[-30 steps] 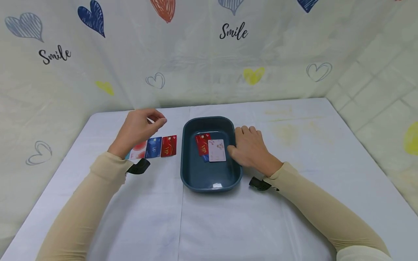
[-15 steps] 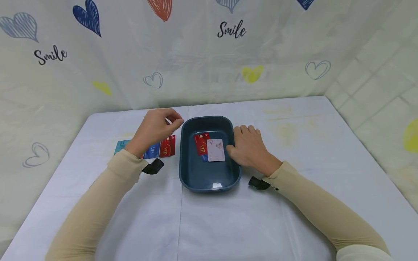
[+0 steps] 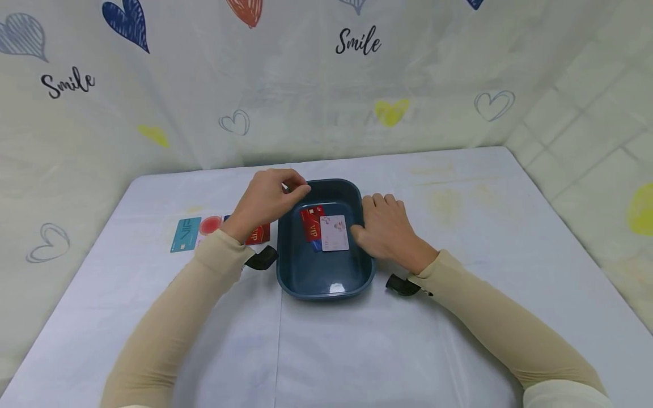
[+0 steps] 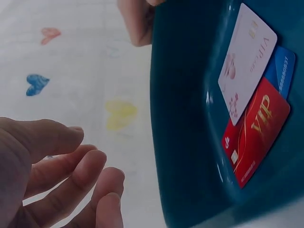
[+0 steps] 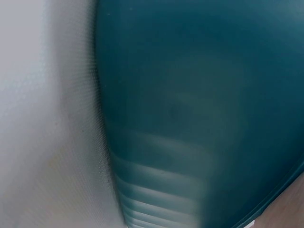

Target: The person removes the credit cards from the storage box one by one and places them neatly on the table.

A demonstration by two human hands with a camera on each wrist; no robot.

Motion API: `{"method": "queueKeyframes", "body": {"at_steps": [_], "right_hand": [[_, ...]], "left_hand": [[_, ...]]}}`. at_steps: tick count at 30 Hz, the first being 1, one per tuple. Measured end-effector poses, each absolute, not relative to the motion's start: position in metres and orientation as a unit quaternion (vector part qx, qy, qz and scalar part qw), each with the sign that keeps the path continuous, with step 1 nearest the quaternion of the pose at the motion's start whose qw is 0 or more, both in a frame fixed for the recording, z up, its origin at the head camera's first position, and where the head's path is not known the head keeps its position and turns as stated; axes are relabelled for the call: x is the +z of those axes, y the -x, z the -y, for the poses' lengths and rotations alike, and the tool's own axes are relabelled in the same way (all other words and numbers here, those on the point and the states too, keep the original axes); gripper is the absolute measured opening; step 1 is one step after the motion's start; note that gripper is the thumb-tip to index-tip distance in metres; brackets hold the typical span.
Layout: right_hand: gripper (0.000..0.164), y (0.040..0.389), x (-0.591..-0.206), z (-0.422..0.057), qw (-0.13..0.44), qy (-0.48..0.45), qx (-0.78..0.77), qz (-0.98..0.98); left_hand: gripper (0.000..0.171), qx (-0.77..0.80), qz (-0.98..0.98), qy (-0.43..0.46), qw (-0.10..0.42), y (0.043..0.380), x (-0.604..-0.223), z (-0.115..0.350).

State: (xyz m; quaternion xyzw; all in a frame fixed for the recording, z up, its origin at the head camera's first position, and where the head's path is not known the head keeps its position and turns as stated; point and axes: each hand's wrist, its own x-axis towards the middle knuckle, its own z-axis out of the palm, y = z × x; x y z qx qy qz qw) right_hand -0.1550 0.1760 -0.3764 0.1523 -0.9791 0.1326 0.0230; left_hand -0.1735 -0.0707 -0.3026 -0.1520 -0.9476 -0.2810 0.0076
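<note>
A dark teal rectangular tray point(image 3: 326, 277) stands on the table. Inside it lie a red VIP card point(image 3: 312, 222), a white card with a pink pattern point(image 3: 334, 233) and a blue card point(image 4: 281, 71) mostly covered by them. My right hand point(image 3: 389, 232) grips the tray's right rim, thumb over the inside. In the right wrist view the tray's outer wall point(image 5: 180, 104) fills most of the picture. My left hand point(image 3: 269, 198) hovers by the tray's back left corner. Its fingers are loosely bent, and the left wrist view shows nothing held between them.
Left of the tray, a row of cards lies on the white tablecloth point(image 3: 326, 345): a teal card point(image 3: 185, 234), a white card with a red circle point(image 3: 209, 225), a blue one mostly hidden, and a red VIP card point(image 3: 259, 234). A curtain printed with hearts point(image 3: 306, 85) hangs behind.
My left hand has moved right, from above the row of cards to the tray's back left corner, uncovering the teal card. The right hand has kept its grip on the tray.
</note>
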Motion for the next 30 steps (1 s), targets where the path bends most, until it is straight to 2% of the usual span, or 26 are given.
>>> {"method": "queueKeyframes", "body": {"at_steps": [12, 30], "right_hand": [[0.037, 0.156, -0.375, -0.175, 0.011, -0.155, 0.134, 0.979], [0.032, 0.155, -0.375, -0.178, 0.015, -0.160, 0.135, 0.978]], "left_hand": [[0.028, -0.305, 0.937, 0.171, -0.008, 0.183, -0.323, 0.054], [0.022, -0.329, 0.927, 0.177, -0.029, 0.192, -0.342, 0.032]]}}
